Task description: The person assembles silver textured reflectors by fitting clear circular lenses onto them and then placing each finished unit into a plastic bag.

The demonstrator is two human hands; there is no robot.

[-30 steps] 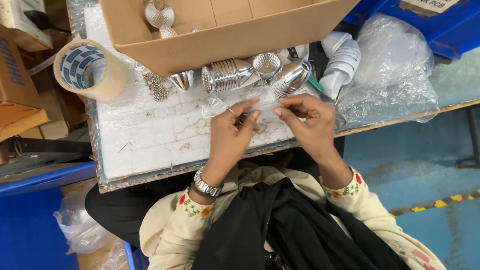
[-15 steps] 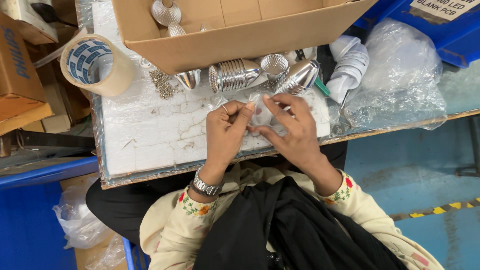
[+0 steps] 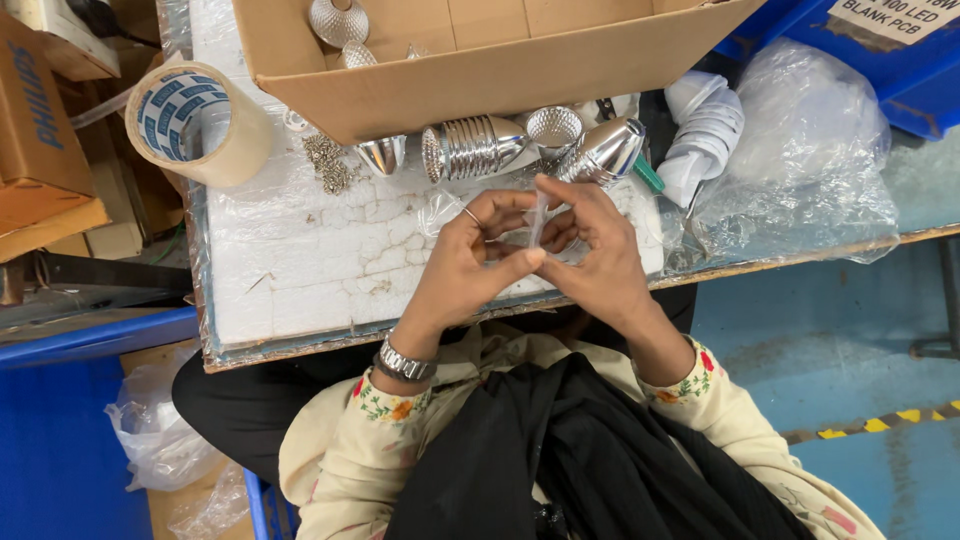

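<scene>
I read the work in hand as bagging or unbagging a small part. Both hands meet above the near edge of the worktop (image 3: 300,290), toward its right half. The left hand (image 3: 470,265) and the right hand (image 3: 590,250) are drawn together, fingertips pinched on a small clear plastic pouch (image 3: 540,215) held upright between them. Whether anything is inside the pouch, I cannot tell (the film is too thin and the fingers cover most of it).

My judgement of progress: mid-step. Just beyond the hands, along the far edge, several silver lamp housings (image 3: 475,148) lie loose on their sides, unbagged, touching the front wall of an open cardboard box (image 3: 480,80); more housings sit inside the box. A pile of small metal screws (image 3: 325,162) lies near the far left, beside a tape roll (image 3: 190,120) at the far-left corner. Most pieces appear unprocessed.
</scene>
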